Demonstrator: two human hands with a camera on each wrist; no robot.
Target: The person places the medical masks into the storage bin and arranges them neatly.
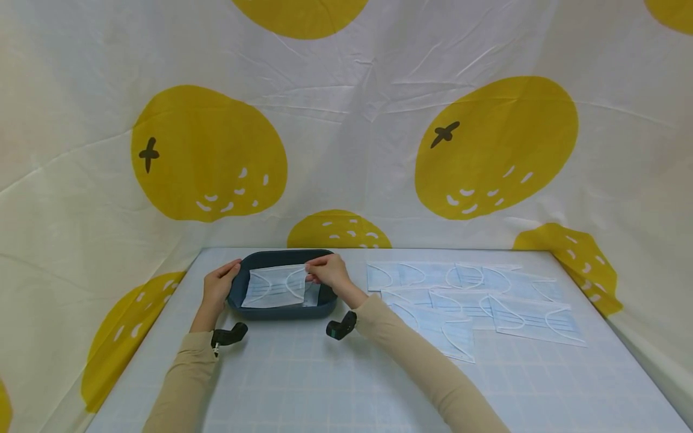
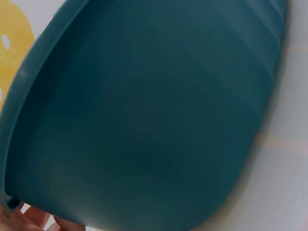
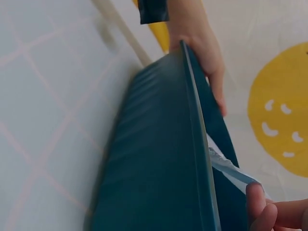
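Note:
A dark teal basin [image 1: 281,313] with a raised rim stands at the back left of the table. My left hand [image 1: 218,288] grips its left rim; in the right wrist view the fingers of that left hand [image 3: 207,57] lie over the rim. Inside the basin is a light blue face mask [image 1: 277,285] with white ear loops, whose right end my right hand [image 1: 331,273] pinches between thumb and fingers. In the right wrist view the mask's edge [image 3: 231,169] runs from the fingertips into the basin. Part of another mask [image 1: 311,295] shows beneath it.
Several more face masks [image 1: 433,325] lie spread and overlapping on the table right of the basin. A white cloth printed with yellow fruit [image 1: 352,150] hangs behind the table. The table [image 1: 303,385] has a pale grid pattern.

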